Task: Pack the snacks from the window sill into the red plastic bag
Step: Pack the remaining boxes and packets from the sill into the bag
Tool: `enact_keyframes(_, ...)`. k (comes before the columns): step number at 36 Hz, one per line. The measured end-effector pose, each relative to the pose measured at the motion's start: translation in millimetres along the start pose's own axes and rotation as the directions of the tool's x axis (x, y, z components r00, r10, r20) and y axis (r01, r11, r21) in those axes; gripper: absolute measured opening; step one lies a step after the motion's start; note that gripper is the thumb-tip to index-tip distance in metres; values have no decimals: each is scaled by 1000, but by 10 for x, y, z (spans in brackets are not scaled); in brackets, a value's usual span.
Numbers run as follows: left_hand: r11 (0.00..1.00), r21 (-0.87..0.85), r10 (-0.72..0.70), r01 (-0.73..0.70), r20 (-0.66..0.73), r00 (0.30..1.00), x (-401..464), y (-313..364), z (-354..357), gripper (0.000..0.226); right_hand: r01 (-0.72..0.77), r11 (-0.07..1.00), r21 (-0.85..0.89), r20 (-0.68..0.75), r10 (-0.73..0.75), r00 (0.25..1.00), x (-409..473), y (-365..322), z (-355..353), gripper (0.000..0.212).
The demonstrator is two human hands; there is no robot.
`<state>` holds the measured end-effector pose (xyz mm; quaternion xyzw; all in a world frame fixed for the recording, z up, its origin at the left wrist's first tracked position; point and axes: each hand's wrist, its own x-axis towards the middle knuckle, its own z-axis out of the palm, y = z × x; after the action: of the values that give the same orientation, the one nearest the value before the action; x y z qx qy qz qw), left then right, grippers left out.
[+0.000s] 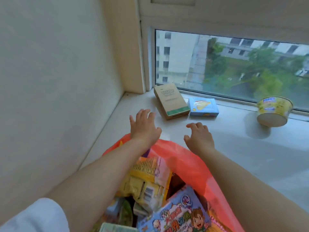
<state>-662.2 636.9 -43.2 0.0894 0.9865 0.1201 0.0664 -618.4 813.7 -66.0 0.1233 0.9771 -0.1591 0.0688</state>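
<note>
Both hands reach forward over the sill, empty. Left hand [144, 124], at centre frame, has its fingers spread wide and straight, tips near the brown box [171, 101]. Right hand [199, 137], just right of centre, has its fingers loosely bent and apart, holding nothing, below the blue box [203, 107]. Neither hand touches a snack.

Judging by how things lie, the packing is well along but not finished. At the bottom centre of the frame the red bag [187, 163] sits open and already holds several snacks: a yellow packet [145, 178] with a barcode, a cartoon box [180, 216] and a few smaller packs that are partly hidden. 3 snacks remain on the sill [234, 148]: the brown box and blue box side by side at upper centre, close to the window [234, 64], and a yellow cup [274, 111] tipped on its side at the right edge, well apart from the other 2.

Labels are mostly too blurred to read. The brown box carries small dark print and a green band at its lower end. The blue box shows a yellow and white picture. The cup has a blue logo, illegible. The cartoon box bears bright characters, apparently Chinese, beside drawn children.
</note>
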Motion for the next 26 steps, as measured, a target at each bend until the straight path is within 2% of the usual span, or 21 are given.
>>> enact_keyframes(7,999,31,-30,26,112,993,1060,88,434,58,-141,990,-17,48,142,989,1032,405,163,50)
enact_keyframes(17,992,111,38,-58,170,985,2332,475,1246,50,-116,983,-145,73,128,989,2246,972,578,46)
enact_keyframes(19,996,69,43,-54,153,987,2558,592,1371,49,-146,982,-116,37,151,988,2471,1108,662,46)
enact_keyframes(23,994,-101,-29,42,131,991,2936,690,1774,51,-246,965,84,-88,254,963,2804,1338,976,53)
enact_keyframes(26,998,37,-40,40,-9,999,2991,648,2118,59,-190,980,51,-197,196,960,2889,1465,1345,67)
